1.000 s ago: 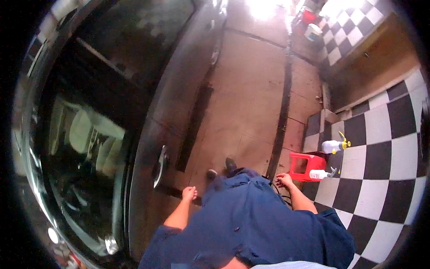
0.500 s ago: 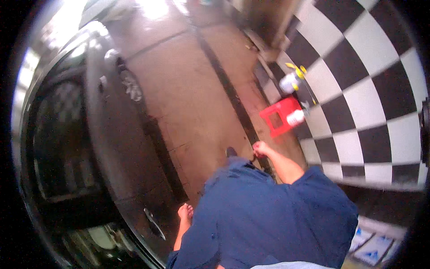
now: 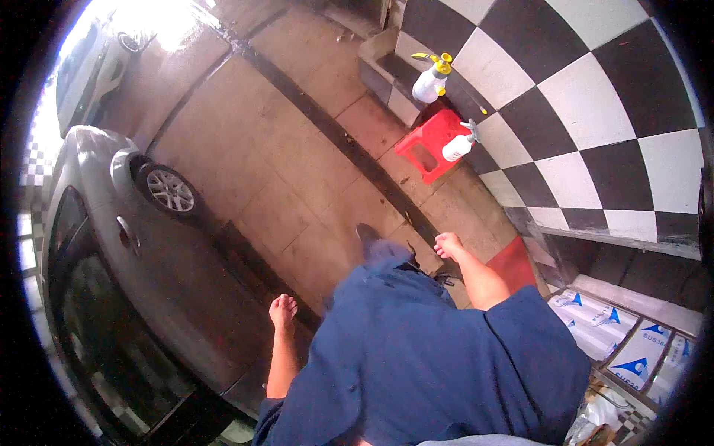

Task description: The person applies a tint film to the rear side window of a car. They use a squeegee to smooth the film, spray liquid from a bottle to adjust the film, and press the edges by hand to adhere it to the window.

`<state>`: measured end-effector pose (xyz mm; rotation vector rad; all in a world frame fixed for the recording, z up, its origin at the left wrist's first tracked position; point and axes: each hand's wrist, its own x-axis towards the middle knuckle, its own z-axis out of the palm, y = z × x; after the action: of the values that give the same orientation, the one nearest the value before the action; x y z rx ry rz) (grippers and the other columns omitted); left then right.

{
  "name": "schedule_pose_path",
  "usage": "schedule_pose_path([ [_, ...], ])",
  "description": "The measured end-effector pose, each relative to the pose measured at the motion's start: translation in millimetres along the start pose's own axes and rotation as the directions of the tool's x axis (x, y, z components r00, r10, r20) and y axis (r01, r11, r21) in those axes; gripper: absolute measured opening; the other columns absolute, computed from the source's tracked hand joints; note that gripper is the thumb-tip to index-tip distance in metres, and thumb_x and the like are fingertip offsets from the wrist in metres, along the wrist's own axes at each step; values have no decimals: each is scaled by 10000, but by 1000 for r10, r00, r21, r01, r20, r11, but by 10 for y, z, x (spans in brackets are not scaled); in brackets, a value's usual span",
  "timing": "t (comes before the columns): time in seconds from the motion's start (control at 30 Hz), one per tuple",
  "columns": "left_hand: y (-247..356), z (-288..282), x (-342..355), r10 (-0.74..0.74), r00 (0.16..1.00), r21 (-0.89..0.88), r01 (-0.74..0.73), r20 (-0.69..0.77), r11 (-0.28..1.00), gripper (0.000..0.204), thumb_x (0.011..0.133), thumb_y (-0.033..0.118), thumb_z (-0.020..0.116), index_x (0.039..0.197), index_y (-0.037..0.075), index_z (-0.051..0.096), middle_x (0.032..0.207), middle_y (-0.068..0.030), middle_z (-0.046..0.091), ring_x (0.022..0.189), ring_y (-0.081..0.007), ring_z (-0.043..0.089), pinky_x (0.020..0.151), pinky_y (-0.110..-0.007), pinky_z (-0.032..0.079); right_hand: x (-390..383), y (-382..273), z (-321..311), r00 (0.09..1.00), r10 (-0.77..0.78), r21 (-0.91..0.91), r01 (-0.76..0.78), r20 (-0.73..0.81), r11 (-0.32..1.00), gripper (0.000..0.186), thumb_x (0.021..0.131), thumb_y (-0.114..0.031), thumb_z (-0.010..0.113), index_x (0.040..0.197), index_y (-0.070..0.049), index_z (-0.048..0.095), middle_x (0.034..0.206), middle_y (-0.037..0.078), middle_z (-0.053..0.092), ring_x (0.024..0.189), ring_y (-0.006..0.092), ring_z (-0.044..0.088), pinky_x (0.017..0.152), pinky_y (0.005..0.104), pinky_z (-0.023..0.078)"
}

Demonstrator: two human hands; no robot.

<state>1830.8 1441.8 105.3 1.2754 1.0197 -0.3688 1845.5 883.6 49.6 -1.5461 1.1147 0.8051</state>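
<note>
My left hand (image 3: 283,308) hangs beside the dark car (image 3: 123,297), its fingers curled with nothing visible in them. My right hand (image 3: 448,245) is held forward on my right, fingers loosely curled and apparently empty, nearest the red plastic stool (image 3: 424,145). A white spray bottle (image 3: 454,149) rests on that stool. Behind it stands a white pump sprayer (image 3: 425,87) with a yellow top, against the black-and-white checkered wall (image 3: 558,104).
A stone trough (image 3: 372,63) is by the wall. Blue-and-white wrapped panels (image 3: 587,320) lie at lower right below a ledge. Another car (image 3: 100,70) stands farther ahead, beyond the dark car's wheel (image 3: 169,189). A dark strip (image 3: 312,104) runs along the tiled floor.
I have moved forward and the view has turned to the right. More of the car's front wheel, the trough and the wrapped panels shows. Both hands swing with fingers still curled.
</note>
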Motion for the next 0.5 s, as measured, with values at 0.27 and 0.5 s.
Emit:
schedule_pose_path([
  [0.27, 139, 622, 171, 2, 993, 39, -7, 118, 999, 185, 887, 180, 591, 974, 20, 558, 794, -59, 607, 636, -129, 582, 533, -239, 481, 114, -239, -84, 996, -84, 22, 84, 3, 996, 255, 868, -98, 517, 1114, -39, 552, 855, 92, 637, 602, 152, 585, 511, 295, 504],
  [0.5, -144, 497, -110, -25, 999, 104, 20, 43, 994, 232, 874, 223, 611, 991, 28, 567, 780, -57, 618, 623, -123, 589, 526, -244, 483, 326, -476, -75, 986, -155, -33, 158, 63, 987, 256, 869, -105, 513, 1115, -41, 551, 881, 108, 646, 646, 168, 607, 533, 307, 519],
])
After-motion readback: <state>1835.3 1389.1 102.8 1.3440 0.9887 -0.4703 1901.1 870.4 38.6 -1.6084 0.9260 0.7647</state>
